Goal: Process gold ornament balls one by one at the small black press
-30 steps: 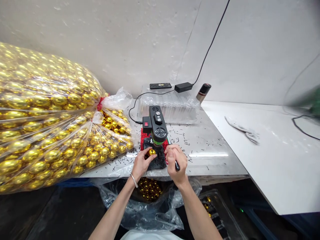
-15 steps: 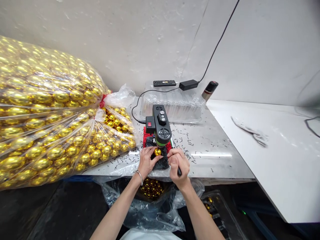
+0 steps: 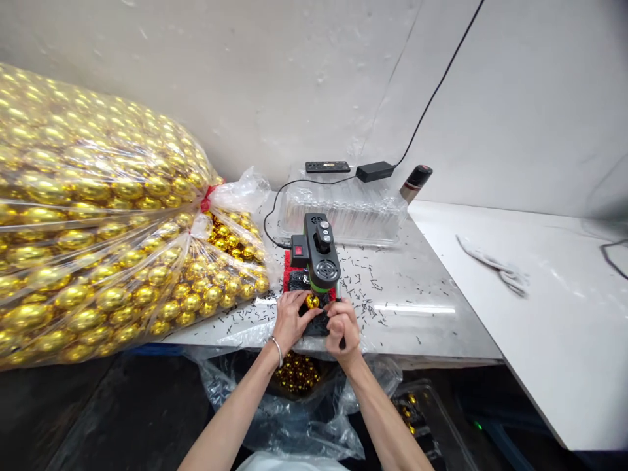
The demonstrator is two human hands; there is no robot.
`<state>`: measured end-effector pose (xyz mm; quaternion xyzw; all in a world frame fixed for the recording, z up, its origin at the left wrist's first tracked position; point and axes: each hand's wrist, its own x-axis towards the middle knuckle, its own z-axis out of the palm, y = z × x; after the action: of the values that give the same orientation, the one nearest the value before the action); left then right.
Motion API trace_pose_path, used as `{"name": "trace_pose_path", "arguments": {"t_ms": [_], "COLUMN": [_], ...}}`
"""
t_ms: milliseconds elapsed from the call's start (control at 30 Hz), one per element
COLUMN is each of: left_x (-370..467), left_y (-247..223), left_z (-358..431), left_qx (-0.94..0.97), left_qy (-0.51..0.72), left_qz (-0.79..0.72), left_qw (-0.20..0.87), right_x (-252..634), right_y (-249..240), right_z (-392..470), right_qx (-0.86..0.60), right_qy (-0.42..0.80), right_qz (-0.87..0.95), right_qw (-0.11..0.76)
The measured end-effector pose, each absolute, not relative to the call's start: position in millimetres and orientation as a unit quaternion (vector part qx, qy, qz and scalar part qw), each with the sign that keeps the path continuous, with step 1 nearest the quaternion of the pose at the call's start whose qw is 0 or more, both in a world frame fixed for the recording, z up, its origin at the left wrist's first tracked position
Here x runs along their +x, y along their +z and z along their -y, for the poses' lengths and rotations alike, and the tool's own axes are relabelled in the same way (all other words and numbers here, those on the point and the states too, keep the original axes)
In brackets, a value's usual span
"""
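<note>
Under the round head of a small black machine with a red switch, a shiny gold ball rests at the fingertips of my left hand. The thumb and fingers of that hand are closed on the ball. My right hand, just to its right, has its fingers wrapped around a thin tool with a black handle; its working end is hard to see. The right fingertips are close to the ball, but whether they touch it I cannot tell. Red and black pads lie under the machine.
A big clear bag of gold balls fills the left side. Behind the machine are clear plastic trays, a power adapter and a bottle. Black scraps litter the table. An open bag of gold balls hangs below the edge.
My right hand has moved left and in closer to the ball, with the black-handled tool still in it. My left hand stays at the ball. The whole view has shifted slightly.
</note>
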<state>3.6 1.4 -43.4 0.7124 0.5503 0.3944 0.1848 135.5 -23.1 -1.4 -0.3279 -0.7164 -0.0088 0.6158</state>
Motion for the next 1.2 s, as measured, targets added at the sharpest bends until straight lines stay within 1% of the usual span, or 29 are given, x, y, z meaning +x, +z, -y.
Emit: {"name": "trace_pose_path", "arguments": {"t_ms": [67,167,300,433,533,633,733,767,800,833,867,933,1067,1200], "left_x": [4,3,-8,-18,-20,-27,-45,-53,-61,-69,-76,-86,-92,-94], "left_y": [-45,-44,-38,-46,-54,-43,-13,-2,8,16,22,26,16,4], "left_z": [-4,-2,31,89,112,91,33,10,-12,-33,-52,-79,-105,-118], "left_qx": [0.710,0.702,0.699,0.743,0.747,0.727,0.688,0.675,0.668,0.668,0.668,0.681,0.705,0.706], "left_qy": [0.403,0.421,0.447,0.421,0.409,0.435,0.464,0.449,0.406,0.336,0.258,0.180,0.099,0.038], "left_qz": [-0.550,-0.546,-0.531,-0.480,-0.485,-0.507,-0.555,-0.585,-0.623,-0.664,-0.697,-0.706,-0.691,-0.689], "left_qw": [0.176,0.176,0.173,0.203,0.202,0.157,0.064,0.035,0.020,0.021,0.034,0.070,0.129,0.160], "right_x": [134,133,133,132,130,128,128,128,128,128,128,129,129,128], "right_y": [12,45,79,77,66,62,62,62,62,62,62,61,59,58], "right_z": [26,30,31,31,33,33,33,33,33,33,33,33,33,32], "right_qx": [-0.346,-0.365,-0.401,-0.389,-0.387,-0.382,-0.379,-0.380,-0.381,-0.383,-0.383,-0.380,-0.376,-0.378], "right_qy": [0.015,0.053,0.101,0.096,0.086,0.079,0.078,0.079,0.079,0.078,0.077,0.075,0.072,0.065], "right_qz": [0.697,0.672,0.661,0.662,0.661,0.663,0.663,0.662,0.662,0.661,0.661,0.664,0.668,0.661], "right_qw": [0.628,0.643,0.626,0.634,0.638,0.639,0.641,0.641,0.641,0.641,0.641,0.640,0.638,0.645]}}
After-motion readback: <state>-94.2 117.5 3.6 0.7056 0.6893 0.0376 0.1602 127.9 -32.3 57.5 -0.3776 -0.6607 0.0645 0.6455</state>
